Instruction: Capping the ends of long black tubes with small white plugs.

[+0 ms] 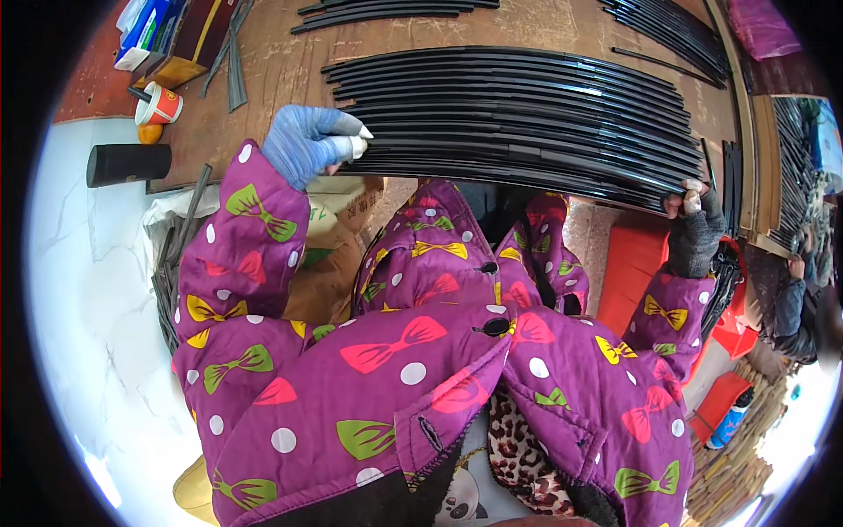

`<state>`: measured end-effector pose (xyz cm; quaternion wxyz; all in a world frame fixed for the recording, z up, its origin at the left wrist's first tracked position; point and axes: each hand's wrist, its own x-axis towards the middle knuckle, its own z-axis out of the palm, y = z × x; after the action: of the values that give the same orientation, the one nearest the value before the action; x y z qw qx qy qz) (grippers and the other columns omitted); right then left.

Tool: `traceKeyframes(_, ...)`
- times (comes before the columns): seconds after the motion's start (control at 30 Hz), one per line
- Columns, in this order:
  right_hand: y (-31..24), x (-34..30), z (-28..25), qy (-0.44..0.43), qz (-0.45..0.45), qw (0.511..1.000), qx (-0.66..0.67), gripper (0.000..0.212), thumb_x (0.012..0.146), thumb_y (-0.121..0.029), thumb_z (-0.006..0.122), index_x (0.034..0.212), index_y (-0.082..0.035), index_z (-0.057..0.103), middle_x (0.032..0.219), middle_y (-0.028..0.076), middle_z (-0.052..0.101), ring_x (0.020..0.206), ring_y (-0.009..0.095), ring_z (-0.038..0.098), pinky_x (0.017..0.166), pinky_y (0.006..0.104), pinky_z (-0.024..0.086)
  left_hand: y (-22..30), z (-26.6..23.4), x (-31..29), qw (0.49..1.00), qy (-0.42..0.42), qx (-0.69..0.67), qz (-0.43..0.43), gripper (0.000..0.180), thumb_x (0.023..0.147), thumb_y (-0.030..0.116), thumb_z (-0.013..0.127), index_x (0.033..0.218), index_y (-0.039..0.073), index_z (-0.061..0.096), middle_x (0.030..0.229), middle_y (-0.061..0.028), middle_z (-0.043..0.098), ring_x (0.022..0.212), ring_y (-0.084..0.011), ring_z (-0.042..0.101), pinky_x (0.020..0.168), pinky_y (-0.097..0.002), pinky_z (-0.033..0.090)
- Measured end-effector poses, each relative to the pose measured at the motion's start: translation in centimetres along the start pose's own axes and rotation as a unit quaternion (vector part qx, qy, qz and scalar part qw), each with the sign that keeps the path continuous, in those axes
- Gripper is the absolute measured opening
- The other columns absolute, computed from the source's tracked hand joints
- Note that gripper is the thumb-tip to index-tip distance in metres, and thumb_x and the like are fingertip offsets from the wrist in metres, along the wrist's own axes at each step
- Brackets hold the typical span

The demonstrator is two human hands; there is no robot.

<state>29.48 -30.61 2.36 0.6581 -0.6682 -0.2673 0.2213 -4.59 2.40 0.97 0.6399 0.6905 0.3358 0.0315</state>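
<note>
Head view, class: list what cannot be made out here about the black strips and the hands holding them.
- Left hand: its blue glove hides the grip on the black strips; fingertips only show.
- Right hand: mostly hidden by a dark fingerless glove.
- Strip count: too tightly stacked to tell.
- Upper strip bundles: cut off by the top edge.
- Person at right: blurred and bent at the fisheye rim.

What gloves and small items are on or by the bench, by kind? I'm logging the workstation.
Blue glove, left hand: 1
Dark fingerless glove, right hand: 1
Paper cup: 1
Black cylinder: 1
Total: 4
</note>
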Motion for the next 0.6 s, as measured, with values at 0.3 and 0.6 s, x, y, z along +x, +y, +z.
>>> traceKeyframes(0.3, -0.1, 0.1, 1.4, -0.027, 0.020, 0.999, 0.010, 0.019, 0.081, -0.013, 0.054, 0.095, 0.001, 0.054, 0.066, 0.006, 0.055, 0.057, 0.012, 0.049, 0.053, 0.0221, 0.038, 0.4, 0.7, 0.0, 1.000, 0.000, 0.018, -0.022, 0.013, 0.072, 0.000, 0.061, 0.084, -0.003, 0.063, 0.060, -0.0058, 0.056, 0.046, -0.0068, 0.048, 0.042, -0.0199, 0.036)
traceKeyframes(0.6, 2.0, 1.4, -5.5, 0.087, 0.037, 0.995, 0.033, 0.016, 0.082, -0.012, 0.055, 0.091, 0.000, 0.056, 0.069, 0.004, 0.050, 0.059, 0.011, 0.047, 0.052, 0.0228, 0.036, -1.8, -1.4, -0.9, 0.998, 0.051, 0.016, -0.033, 0.012, 0.072, 0.002, 0.062, 0.083, -0.002, 0.062, 0.056, -0.0034, 0.054, 0.044, -0.0068, 0.047, 0.041, -0.0198, 0.035)
